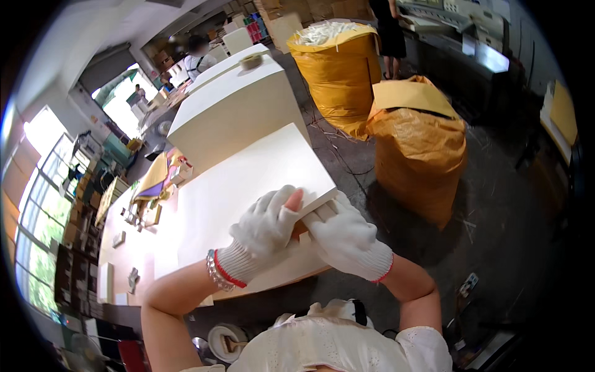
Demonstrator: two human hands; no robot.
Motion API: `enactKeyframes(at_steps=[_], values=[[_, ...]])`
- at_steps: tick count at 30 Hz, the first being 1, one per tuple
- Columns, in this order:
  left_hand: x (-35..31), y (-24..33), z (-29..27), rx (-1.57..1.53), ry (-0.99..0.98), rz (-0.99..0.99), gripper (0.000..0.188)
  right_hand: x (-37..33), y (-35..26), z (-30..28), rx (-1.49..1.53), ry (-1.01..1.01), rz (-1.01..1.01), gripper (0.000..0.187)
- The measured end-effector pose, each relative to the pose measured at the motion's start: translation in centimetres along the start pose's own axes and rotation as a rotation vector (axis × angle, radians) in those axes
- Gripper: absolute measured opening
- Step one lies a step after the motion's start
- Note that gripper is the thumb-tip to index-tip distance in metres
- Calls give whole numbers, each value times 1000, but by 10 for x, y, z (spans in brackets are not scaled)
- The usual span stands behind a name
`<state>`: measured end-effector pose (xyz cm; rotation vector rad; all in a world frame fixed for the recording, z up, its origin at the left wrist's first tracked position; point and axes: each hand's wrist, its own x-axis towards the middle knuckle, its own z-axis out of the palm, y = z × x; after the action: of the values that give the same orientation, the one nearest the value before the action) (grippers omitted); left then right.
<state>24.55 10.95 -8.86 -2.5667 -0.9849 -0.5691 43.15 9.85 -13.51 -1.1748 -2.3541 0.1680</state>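
Both my hands wear white knit gloves with red-edged cuffs. They meet at the near right corner of a thick white stack of sheets (260, 167) on the worktable. My left hand (263, 226) is closed at the near edge, its bare thumb tip showing through the glove on top. My right hand (344, 235) is closed around the corner beside it, its fingers against the stack's side. A small tan patch shows between the hands; I cannot make out what it is. The undersides of the fingers are hidden.
Tall white stacks (238, 102) stand beyond, a tape roll (251, 62) on top. To the right are two yellow sacks (334, 80), (421, 161), one full of paper strips. Small tools lie on the table's left (139, 248). A white bucket (226, 341) sits below; other people stand farther off.
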Motion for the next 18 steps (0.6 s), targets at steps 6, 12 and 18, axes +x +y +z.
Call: enactKeyframes(at_steps=[6, 12, 18], values=[[4, -19, -19, -180, -245, -202, 64, 5, -6, -9, -376, 240, -129, 37], [-24, -98, -131, 3, 488, -551, 27, 18, -30, -13, -88, 139, 123, 31], [-146, -160, -211, -659, 1072, -345, 14, 55, -130, 38, -302, 424, -514, 33]])
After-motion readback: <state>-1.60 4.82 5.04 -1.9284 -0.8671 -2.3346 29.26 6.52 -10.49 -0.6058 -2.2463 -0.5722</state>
